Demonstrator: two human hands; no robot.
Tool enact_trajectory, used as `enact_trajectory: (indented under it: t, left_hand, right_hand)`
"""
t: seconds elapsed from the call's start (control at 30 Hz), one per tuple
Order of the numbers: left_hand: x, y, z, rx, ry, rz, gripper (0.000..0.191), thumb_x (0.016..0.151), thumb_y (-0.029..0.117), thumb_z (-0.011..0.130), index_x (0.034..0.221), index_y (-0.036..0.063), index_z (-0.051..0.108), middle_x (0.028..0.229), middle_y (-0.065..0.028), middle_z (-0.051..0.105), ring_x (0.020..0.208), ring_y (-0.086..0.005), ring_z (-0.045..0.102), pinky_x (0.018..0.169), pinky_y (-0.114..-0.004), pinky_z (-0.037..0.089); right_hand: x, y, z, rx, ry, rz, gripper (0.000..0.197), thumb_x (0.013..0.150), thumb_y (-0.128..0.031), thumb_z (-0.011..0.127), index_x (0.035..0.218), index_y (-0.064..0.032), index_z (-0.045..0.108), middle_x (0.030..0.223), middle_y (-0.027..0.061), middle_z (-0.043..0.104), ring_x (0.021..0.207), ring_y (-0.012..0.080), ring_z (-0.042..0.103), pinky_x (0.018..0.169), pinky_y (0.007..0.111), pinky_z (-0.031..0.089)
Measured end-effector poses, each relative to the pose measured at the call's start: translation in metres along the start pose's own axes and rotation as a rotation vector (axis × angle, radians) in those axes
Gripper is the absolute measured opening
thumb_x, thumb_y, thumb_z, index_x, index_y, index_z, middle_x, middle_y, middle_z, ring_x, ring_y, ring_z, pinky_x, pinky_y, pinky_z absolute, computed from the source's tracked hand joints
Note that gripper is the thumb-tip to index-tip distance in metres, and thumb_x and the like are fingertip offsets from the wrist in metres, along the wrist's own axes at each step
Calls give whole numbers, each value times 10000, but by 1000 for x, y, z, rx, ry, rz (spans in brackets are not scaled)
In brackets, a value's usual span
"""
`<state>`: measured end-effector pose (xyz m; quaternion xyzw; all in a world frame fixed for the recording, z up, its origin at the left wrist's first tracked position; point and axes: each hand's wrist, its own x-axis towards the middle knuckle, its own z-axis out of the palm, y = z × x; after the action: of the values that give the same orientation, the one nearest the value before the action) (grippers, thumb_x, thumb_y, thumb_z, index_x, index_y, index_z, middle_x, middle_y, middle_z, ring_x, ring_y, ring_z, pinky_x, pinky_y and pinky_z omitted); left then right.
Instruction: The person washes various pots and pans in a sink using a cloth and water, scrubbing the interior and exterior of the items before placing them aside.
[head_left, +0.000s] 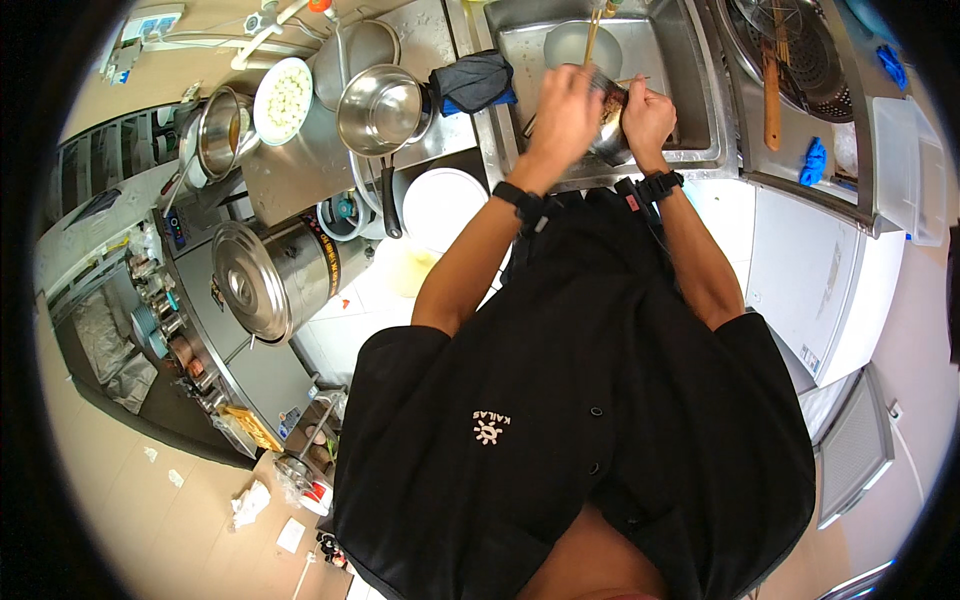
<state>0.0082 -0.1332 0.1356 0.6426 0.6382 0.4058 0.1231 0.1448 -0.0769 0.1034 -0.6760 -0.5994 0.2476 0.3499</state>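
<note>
Over the stainless steel sink (686, 75), my right hand (649, 120) grips the rim of a tilted metal pot (611, 139), thumb uppermost. Brown residue or food shows inside the pot. My left hand (566, 112) is blurred and lies across the pot's left side, covering part of it. Thin wooden chopsticks (592, 36) stick up from the fingers of that hand; their lower ends are hidden. Behind the pot, a round pale bowl (576, 46) sits in the basin.
Left of the sink are dark cloths (472, 79), a steel saucepan (380, 112) and a bowl of pale diced food (283, 101). A large lidded steel pot (255, 281) stands lower left. A perforated pan (806, 64) with a wooden-handled tool (771, 97) lies right. A white appliance (821, 277) stands below.
</note>
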Motion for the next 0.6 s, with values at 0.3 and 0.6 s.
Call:
enact_trajectory:
  t: [0.3, 0.6]
  left_hand:
    - [6, -2, 4, -150, 105, 92, 213, 879, 45, 606, 1068, -44, 650, 1066, -230, 674, 1002, -410, 625, 929, -462, 489]
    - [-5, 22, 6, -133, 23, 200, 284, 845, -11, 561, 1109, -26, 663, 1204, -209, 627, 1142, -373, 566, 1011, -439, 435]
  right_hand:
    - [7, 1, -4, -48, 71, 18, 553, 945, -421, 537, 622, 19, 626, 541, 235, 524, 497, 414, 544, 541, 508, 401]
    - [6, -1, -6, -47, 57, 89, 568, 947, -430, 527, 617, 24, 619, 525, 226, 512, 478, 397, 532, 542, 495, 401]
